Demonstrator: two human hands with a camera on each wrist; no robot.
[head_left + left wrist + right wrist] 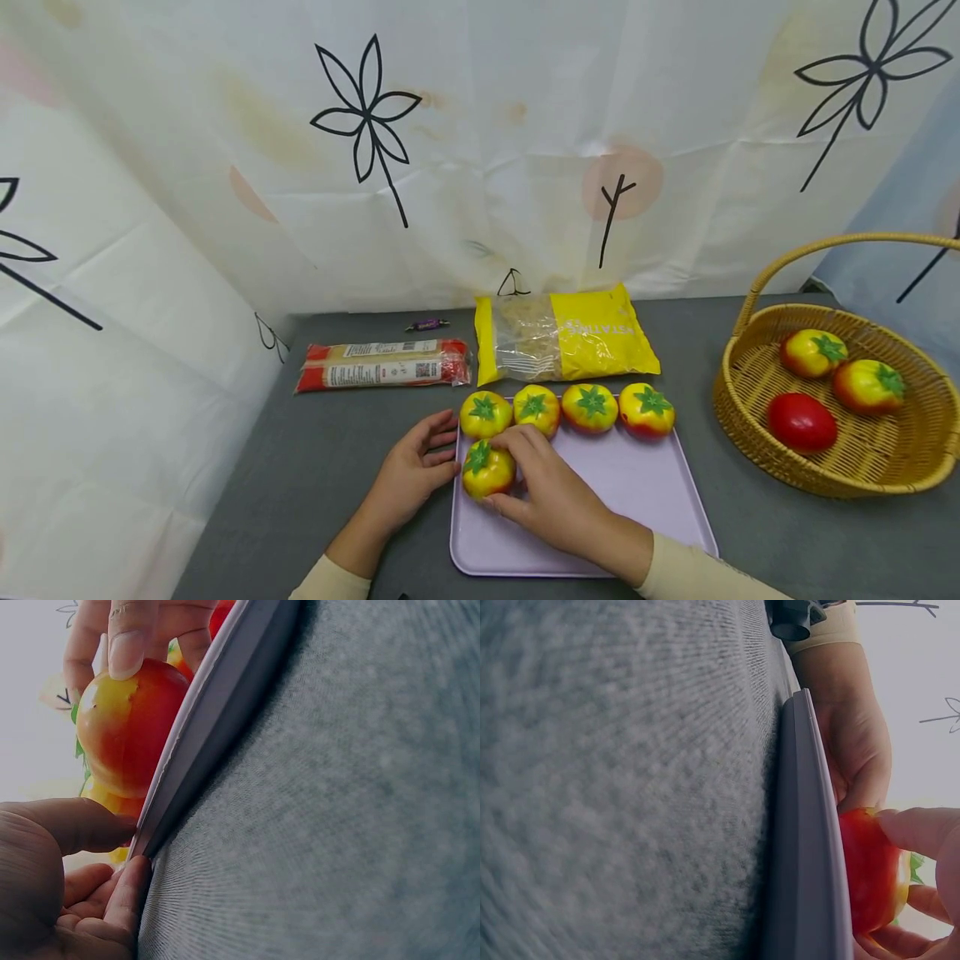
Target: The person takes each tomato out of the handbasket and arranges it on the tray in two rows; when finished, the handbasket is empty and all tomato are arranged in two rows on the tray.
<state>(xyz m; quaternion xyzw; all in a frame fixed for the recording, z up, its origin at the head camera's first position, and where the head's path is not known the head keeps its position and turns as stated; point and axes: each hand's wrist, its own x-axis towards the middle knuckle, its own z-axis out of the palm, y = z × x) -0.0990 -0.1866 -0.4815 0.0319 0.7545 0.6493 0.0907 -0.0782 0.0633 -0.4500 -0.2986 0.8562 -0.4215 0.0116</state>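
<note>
My right hand (551,492) grips a yellow-and-red toy tomato (486,477) with a green star-shaped top, at the left side of the lilac tray (600,533). Its thumb and fingers lie on opposite sides of the fruit, low by the tray surface. A row of similar tomatoes (591,408) lines the tray's far edge, the leftmost just behind the held one. My left hand (412,467) is at the tray's left edge; in the left wrist view its thumb (90,823) and fingertips pinch the rim (161,776).
On the right stands a wicker basket (738,417) with a tall handle, holding two tomatoes (870,387) and a smooth red fruit (802,423). Behind the tray lie a yellow food bag (600,333), a red-ended noodle pack (386,364) and a small purple wrapped item (427,325). A patterned cloth hangs behind.
</note>
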